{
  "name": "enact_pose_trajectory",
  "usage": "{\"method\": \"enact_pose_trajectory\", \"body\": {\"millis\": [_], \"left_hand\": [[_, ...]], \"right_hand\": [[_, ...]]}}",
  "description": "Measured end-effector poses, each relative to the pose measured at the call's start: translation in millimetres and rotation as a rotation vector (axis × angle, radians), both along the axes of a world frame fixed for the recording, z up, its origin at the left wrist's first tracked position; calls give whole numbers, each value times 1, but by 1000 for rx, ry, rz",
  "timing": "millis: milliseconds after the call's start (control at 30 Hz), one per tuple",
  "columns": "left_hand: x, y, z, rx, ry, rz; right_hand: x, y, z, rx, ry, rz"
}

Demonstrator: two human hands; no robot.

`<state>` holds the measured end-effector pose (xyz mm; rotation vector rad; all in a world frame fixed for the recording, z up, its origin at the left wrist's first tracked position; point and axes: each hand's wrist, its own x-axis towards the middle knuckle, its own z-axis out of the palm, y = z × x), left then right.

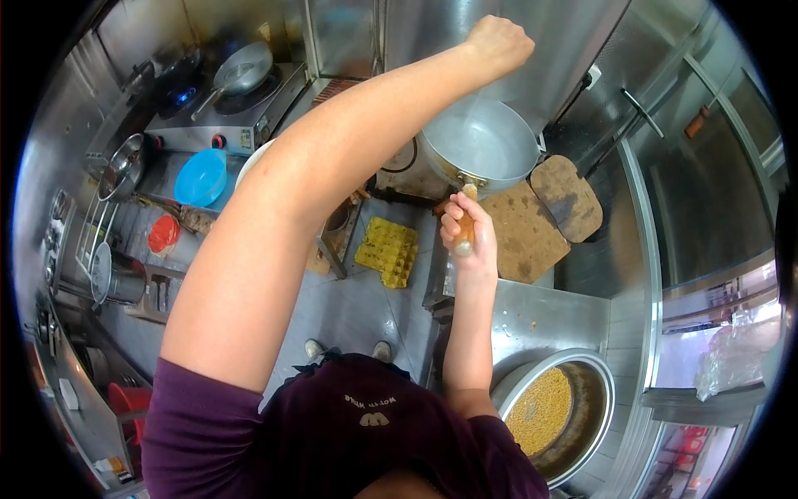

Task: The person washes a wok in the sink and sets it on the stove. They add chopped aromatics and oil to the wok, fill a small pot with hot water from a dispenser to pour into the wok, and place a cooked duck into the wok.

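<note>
My left hand (499, 48) is closed in a fist at the top, its arm stretched across the view. Whatever it holds, if anything, is hidden. Below it is a large round metal pan (486, 137), seen from above. My right hand (474, 237) is wrapped round the pan's wooden handle (465, 243), at the pan's near side. Two worn brown boards (519, 229) (567, 198) lie to the right of the pan.
A burner holds a frying pan (243, 68) at the upper left, with a blue flame beside it. Nearby are a blue basin (200, 178) and a red container (164, 235). A yellow egg tray (387, 251) lies on the floor. A pot of yellow grains (539, 412) stands lower right.
</note>
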<state>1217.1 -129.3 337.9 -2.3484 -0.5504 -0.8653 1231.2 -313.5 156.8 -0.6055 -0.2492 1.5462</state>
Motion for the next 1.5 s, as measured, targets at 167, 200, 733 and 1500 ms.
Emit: {"method": "enact_pose_trajectory", "body": {"millis": [167, 200, 733, 1500], "left_hand": [[0, 3, -2, 40, -37, -45], [0, 2, -2, 38, -26, -35], [-1, 18, -5, 111, -77, -18], [-674, -102, -368, -1245, -574, 1090]], "right_hand": [[-1, 0, 1, -18, 2, -13], [-1, 0, 0, -16, 15, -13], [0, -1, 4, -40, -50, -13], [-118, -5, 12, -112, -171, -7]]}}
